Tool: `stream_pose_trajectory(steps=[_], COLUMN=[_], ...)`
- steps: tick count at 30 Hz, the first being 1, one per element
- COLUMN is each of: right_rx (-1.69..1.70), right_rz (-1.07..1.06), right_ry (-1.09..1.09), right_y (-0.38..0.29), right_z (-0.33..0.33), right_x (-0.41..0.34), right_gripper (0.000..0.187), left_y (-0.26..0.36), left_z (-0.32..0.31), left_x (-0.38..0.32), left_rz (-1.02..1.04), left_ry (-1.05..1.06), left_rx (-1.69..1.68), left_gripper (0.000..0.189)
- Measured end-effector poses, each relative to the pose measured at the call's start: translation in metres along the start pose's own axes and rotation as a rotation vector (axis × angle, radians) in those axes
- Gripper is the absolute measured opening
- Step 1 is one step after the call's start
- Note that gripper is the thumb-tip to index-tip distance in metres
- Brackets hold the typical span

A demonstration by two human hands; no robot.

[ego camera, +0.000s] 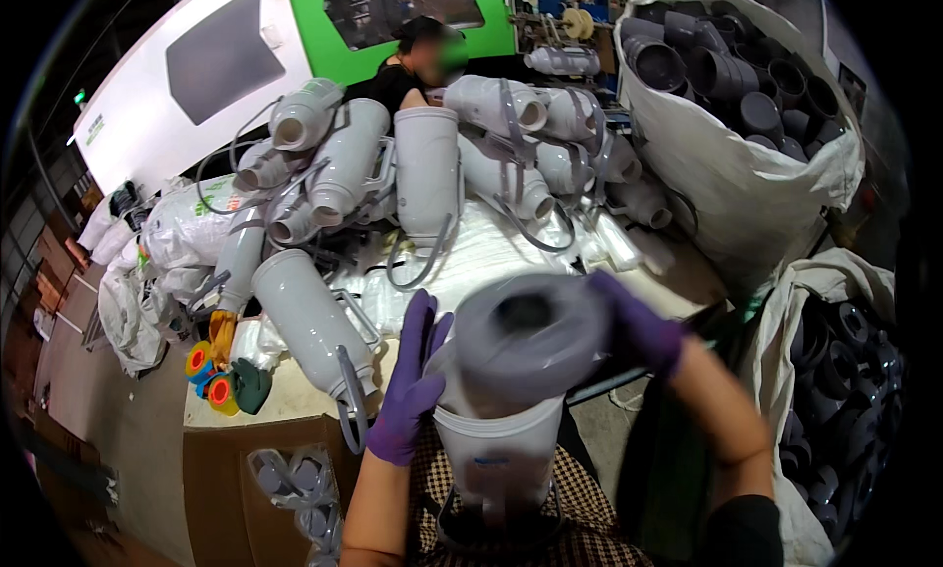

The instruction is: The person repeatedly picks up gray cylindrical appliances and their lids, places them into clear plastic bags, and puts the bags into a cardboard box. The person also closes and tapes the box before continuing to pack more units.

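My right hand (641, 328), in a purple glove, grips the right side of a round grey plastic base part (534, 335) with a dark hole in its middle; the part is blurred. It is tilted over the wide open end of a light grey plastic jug body (501, 442), which stands in front of my checked apron with its handle towards me. My left hand (412, 379), also gloved in purple, has its fingers raised and spread at the left of the jug's rim, beside a translucent sheet. Whether the left palm touches the rim cannot be told.
Several grey jug bodies (427, 169) are piled on the table (295, 383), with plastic film (479, 258) among them. Tape rolls (221, 394) lie at its left corner. A cardboard box (221, 479) is below. Sacks of dark parts (737, 162) stand at right. A person (398, 74) works behind.
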State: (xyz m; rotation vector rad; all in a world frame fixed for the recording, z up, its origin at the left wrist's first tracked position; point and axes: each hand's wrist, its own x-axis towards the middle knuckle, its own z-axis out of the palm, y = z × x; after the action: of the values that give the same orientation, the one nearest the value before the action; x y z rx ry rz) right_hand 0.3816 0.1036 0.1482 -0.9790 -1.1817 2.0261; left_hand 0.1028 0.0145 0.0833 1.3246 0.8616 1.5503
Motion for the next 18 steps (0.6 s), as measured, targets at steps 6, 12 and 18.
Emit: stream_pose_trajectory(steps=[6,12,18], right_rx=[0.150,0.122,0.203], right_rz=[-0.586,-0.817,-0.669], right_ry=[-0.203,-0.057,0.032], right_y=[0.081,0.083,0.084], right_z=[0.062,0.087,0.081], right_x=[0.060,0.061,0.066], right_gripper=[0.059,0.058,0.053], left_y=[0.003,0.000,-0.004], left_z=[-0.018,-0.034,-0.020], left_x=[-0.009,-0.007,0.008], left_rz=[-0.048,0.011,-0.099], left_ry=[0.192,0.130,0.311], left_rx=[-0.028,-0.170,-0.085], left_gripper=[0.074,0.071,0.053])
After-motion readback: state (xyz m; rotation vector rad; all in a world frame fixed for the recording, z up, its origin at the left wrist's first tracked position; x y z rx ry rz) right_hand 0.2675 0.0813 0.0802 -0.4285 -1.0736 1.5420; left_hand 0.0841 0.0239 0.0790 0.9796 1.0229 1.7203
